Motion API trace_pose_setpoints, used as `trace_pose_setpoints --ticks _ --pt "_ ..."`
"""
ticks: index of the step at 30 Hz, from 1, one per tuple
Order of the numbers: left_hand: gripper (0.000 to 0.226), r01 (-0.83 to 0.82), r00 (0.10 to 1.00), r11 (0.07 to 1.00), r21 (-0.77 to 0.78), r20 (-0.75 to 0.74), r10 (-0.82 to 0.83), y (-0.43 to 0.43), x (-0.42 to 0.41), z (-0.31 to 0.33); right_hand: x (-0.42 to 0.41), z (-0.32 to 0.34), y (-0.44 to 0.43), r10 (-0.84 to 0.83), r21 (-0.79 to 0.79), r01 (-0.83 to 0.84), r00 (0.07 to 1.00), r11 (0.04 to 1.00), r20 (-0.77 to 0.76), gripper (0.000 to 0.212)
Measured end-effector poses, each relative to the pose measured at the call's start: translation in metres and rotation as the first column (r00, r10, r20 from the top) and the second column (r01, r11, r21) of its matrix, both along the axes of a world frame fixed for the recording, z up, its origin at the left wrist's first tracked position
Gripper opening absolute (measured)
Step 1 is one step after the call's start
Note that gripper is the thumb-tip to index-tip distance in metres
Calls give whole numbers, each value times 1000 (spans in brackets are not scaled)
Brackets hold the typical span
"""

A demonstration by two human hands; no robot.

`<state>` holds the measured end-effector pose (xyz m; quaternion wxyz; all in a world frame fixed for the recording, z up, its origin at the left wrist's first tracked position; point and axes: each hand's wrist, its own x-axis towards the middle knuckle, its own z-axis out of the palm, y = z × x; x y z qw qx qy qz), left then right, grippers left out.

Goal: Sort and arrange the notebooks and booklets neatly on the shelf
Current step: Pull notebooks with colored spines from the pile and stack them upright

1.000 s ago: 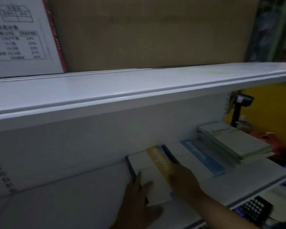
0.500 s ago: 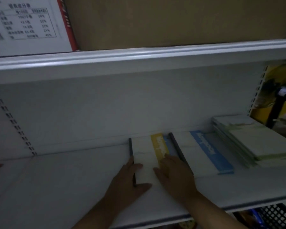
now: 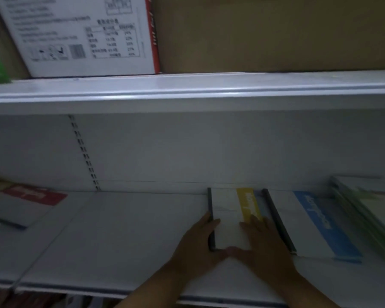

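On dim white shelf [image 3: 120,230], left hand [image 3: 196,243] and right hand [image 3: 262,243] flat against yellow-striped notebook [image 3: 227,210], grip seemingly loose, fingers [image 3: 253,222] straight.

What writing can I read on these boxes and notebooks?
On the white carton, a printed table: figures too blurred to quote.
On the white notebook, a yellow band: blurred.
On the neighbouring white notebook, a blue band: blurred.
On the left grey booklet, a red label: blurred.

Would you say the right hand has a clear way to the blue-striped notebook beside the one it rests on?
Probably yes. The right hand lies flat on the yellow-striped notebook, and the blue-striped notebook sits directly to its right on the shelf, cover exposed, with nothing between them.
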<state>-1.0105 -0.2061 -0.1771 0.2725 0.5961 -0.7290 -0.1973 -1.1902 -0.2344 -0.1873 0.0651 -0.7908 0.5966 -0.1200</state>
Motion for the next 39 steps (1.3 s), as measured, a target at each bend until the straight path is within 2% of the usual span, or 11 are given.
trace_pose_setpoints --ticks 3,5,10,15,18,21,23,25,27,33,39 --pt "108 37 994 999 1 99 -37 2 5 -1 2 2 0 45 -107 -53 996 993 -78 93" --pt "84 88 978 996 11 186 -88 7 16 3 5 3 4 53 -61 -59 993 996 -103 87" --pt "103 138 896 985 102 411 -168 39 103 19 10 1 0 87 -119 -102 988 988 -124 88" --pt "69 -204 745 978 41 655 128 75 265 57 63 15 -9 81 -219 -121 980 968 -180 84" --pt "78 -381 612 924 15 753 240 111 361 87 137 43 -5 89 -298 -159 968 941 -233 78" --pt "66 -518 582 855 6 735 348 147 427 113 259 76 30 211 -245 -302 918 921 -337 87" --pt "63 -547 590 837 -27 696 408 167 454 124 350 101 73 331 -191 -402 889 895 -317 64" --pt "61 -540 594 838 -78 671 445 188 476 127 418 109 110 550 -10 -577 784 817 -290 57" --pt "61 -506 584 858 -93 694 420 210 493 125 469 108 139 663 13 -690 690 724 -291 60" --pt "61 -531 555 846 -46 736 388 264 544 127 565 95 171 768 93 -787 558 610 -316 62" --pt "60 -606 540 794 -50 706 457 278 601 132 623 90 160 815 -7 -846 516 534 -263 55"
